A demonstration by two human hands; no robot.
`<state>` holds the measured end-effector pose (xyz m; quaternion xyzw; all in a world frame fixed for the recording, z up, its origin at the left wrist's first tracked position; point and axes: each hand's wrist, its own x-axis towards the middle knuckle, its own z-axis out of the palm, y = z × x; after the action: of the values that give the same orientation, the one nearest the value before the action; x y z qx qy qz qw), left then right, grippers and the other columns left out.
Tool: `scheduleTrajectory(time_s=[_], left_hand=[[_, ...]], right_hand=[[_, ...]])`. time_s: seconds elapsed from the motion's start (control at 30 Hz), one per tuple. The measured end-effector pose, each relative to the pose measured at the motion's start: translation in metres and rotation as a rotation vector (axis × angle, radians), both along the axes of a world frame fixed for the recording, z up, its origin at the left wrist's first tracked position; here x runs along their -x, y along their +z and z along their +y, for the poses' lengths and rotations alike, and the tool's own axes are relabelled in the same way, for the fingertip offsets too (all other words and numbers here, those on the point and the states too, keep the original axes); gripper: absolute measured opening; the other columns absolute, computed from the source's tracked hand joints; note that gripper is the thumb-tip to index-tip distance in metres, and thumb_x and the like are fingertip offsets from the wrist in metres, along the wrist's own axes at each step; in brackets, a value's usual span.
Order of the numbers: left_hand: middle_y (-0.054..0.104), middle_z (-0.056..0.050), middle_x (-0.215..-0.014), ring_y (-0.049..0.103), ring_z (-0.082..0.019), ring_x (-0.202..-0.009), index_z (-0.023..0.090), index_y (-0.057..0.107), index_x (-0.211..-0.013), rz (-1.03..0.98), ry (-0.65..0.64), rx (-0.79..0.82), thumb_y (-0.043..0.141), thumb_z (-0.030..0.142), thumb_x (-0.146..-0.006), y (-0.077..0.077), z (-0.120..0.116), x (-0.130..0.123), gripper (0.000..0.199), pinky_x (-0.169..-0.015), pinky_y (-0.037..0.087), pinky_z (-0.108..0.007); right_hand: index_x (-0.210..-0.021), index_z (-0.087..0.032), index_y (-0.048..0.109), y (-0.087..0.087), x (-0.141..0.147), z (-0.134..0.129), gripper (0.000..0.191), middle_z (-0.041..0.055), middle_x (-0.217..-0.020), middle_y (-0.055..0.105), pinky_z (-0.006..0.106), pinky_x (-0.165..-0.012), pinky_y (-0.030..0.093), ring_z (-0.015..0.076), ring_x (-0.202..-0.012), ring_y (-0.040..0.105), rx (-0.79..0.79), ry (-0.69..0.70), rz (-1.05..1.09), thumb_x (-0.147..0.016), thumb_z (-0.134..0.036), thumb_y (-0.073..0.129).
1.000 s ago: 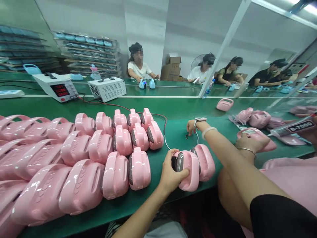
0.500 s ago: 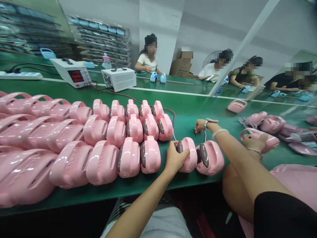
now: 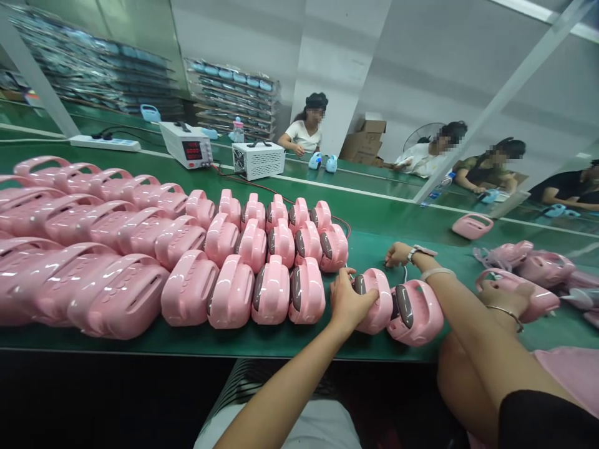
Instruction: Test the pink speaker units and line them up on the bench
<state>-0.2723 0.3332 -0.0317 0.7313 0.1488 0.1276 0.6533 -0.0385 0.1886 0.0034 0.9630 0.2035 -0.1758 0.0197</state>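
My left hand (image 3: 350, 304) is closed on the side of a glossy pink plastic housing (image 3: 378, 302) with a carry handle and a dark oval window; the thumb lies by the window. Touching or nearly touching it on the right is a similar pink housing (image 3: 418, 312), slightly turned. Beyond these two, my right hand (image 3: 399, 254), with a watch on the wrist, is closed, its fingertips pinching something small and dark that I cannot make out. A thin white wire (image 3: 405, 272) shows just below that hand. Both housings stand on the green tabletop (image 3: 360, 240).
Rows of pink housings (image 3: 191, 288) fill the left side. Behind stand a power supply (image 3: 187, 144) and a grey vented box (image 3: 259, 160), with a red cable. A co-worker's hand (image 3: 508, 298) on the right holds a pink shell (image 3: 543, 304). Several people sit opposite.
The view has swung, so the scene sits further right in the picture. My left hand still grips the same housing, and my right hand stays closed beyond it.
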Motion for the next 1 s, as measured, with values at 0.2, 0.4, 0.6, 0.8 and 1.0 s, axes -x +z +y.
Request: scheduleTrajectory(time_s=[0.2,0.4,0.6,0.8,1.0], left_hand=[[0.055,-0.011,-0.108,0.048,-0.030,-0.107,0.017,0.052,-0.113,-0.021,0.004,-0.023,0.069,0.021,-0.064,-0.001,0.000,-0.002,0.052,-0.095,0.038,-0.043],[0.055,-0.010,-0.110,0.048,-0.029,-0.107,0.018,0.052,-0.114,-0.046,0.012,-0.043,0.069,0.020,-0.064,-0.002,0.001,-0.001,0.053,-0.095,0.039,-0.043],[0.055,-0.010,-0.111,0.050,-0.029,-0.107,0.018,0.052,-0.112,-0.070,0.026,-0.046,0.069,0.018,-0.064,-0.004,0.001,-0.003,0.050,-0.095,0.041,-0.043],[0.055,-0.014,-0.120,0.050,-0.029,-0.117,0.014,0.051,-0.119,-0.085,0.002,-0.045,0.064,0.013,-0.071,0.003,-0.003,0.004,0.051,-0.101,0.040,-0.043],[0.062,-0.002,-0.118,0.055,-0.016,-0.115,0.024,0.060,-0.114,-0.597,-0.061,-0.209,0.046,0.012,-0.089,0.040,0.038,0.073,0.031,-0.104,0.041,-0.031]], right_hand=[[-0.095,-0.012,0.063,-0.009,-0.003,-0.008,0.026,0.0021,-0.078,0.064,0.023,-0.059,0.052,0.0093,-0.061,0.059,-0.065,-0.171,0.118,-0.091,-0.037,0.059],[-0.073,-0.015,0.065,-0.019,-0.007,-0.015,0.020,-0.0001,-0.057,0.062,0.017,-0.046,0.044,0.0093,-0.050,0.056,-0.207,-0.256,0.146,-0.061,-0.020,0.080],[-0.080,-0.014,0.067,-0.022,-0.005,-0.015,0.026,0.0024,-0.065,0.067,0.017,-0.046,0.044,0.0111,-0.053,0.061,-0.306,-0.283,0.142,-0.058,-0.021,0.080],[-0.077,-0.013,0.067,-0.026,-0.004,-0.018,0.025,0.0040,-0.064,0.068,0.019,-0.048,0.046,0.0130,-0.054,0.061,-0.346,-0.308,0.098,-0.058,-0.020,0.081],[-0.062,-0.013,0.066,-0.023,-0.002,-0.021,0.017,0.0054,-0.064,0.068,0.019,-0.050,0.045,0.0129,-0.059,0.061,-0.342,-0.297,0.105,-0.061,-0.023,0.080]])
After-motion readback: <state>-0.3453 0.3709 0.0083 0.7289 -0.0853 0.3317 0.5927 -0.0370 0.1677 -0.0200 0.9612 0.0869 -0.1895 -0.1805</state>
